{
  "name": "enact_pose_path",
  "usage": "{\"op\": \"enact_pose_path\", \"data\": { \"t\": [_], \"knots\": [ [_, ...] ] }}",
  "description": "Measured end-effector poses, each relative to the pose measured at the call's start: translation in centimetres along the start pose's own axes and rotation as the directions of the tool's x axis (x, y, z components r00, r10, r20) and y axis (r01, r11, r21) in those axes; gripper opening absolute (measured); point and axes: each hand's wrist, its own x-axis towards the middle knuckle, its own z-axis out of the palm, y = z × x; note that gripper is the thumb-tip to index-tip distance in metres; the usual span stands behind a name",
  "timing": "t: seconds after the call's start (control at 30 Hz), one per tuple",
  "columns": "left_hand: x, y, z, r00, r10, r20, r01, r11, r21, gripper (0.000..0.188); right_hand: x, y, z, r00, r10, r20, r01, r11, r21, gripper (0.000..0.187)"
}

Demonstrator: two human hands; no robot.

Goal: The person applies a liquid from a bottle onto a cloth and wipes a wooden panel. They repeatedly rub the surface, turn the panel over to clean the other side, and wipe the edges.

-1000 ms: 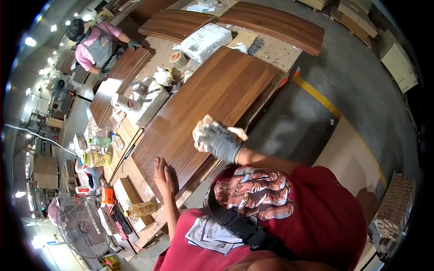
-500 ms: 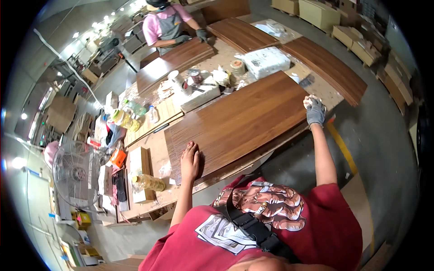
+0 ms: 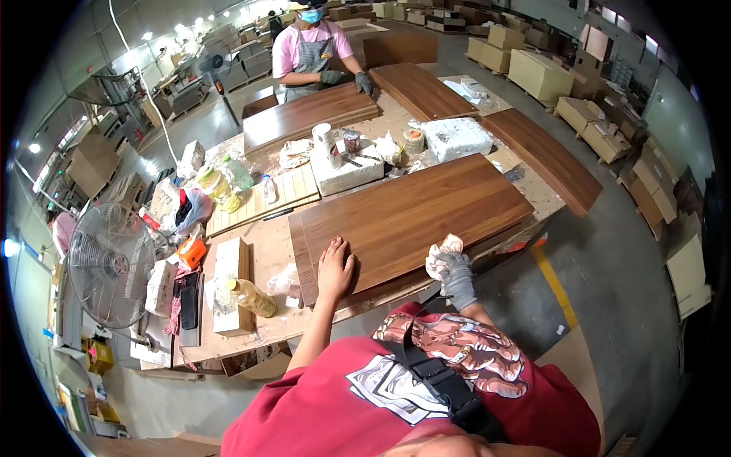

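Observation:
A long brown wood-grain board (image 3: 415, 217) lies across the near part of the workbench in front of me. My left hand (image 3: 333, 270) is bare and rests flat on the board's left end, its fingers stretched out. In a grey glove, my right hand (image 3: 454, 276) grips a crumpled whitish rag (image 3: 445, 255) at the board's near edge, right of the middle. The rag touches or hangs just by that edge; I cannot tell which.
Across the bench (image 3: 266, 263) a person (image 3: 316, 53) in grey gloves handles another brown board (image 3: 308, 114). White foam blocks (image 3: 457, 139) and a white cup (image 3: 323, 135) stand beyond my board. Left are a yellow bottle (image 3: 251, 298), a wooden block (image 3: 231, 282) and a fan (image 3: 110, 263).
My right hand has moved with the rag from the board's far right end leftward and nearer, along its near edge. My left hand stays on the board. The view has tilted up.

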Motion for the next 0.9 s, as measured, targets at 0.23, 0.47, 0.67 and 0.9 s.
{"op": "enact_pose_path", "data": {
  "t": [0.23,0.47,0.67,0.9],
  "knots": [
    [-0.5,-1.0,-0.1,0.999,0.015,0.029,-0.014,1.0,-0.002,0.053,-24.8,21.9,-16.1,0.517,0.83,-0.21,-0.844,0.454,-0.286,0.012],
    [-4.5,-1.8,-3.2,0.98,0.097,0.173,-0.094,0.995,-0.026,0.058,-44.0,20.1,-45.1,-0.095,0.819,-0.566,-0.689,0.356,0.631,0.009],
    [-8.5,-1.8,-5.5,0.981,0.1,0.166,-0.08,0.989,-0.12,0.052,-39.8,19.3,-44.1,0.258,0.937,-0.234,0.084,0.219,0.972,0.01],
    [-11.1,-3.1,-7.0,0.979,0.179,0.099,-0.174,0.983,-0.052,0.039,-6.5,18.1,-10.4,0.546,0.819,0.174,-0.146,-0.111,0.983,0.022]
  ]
}}
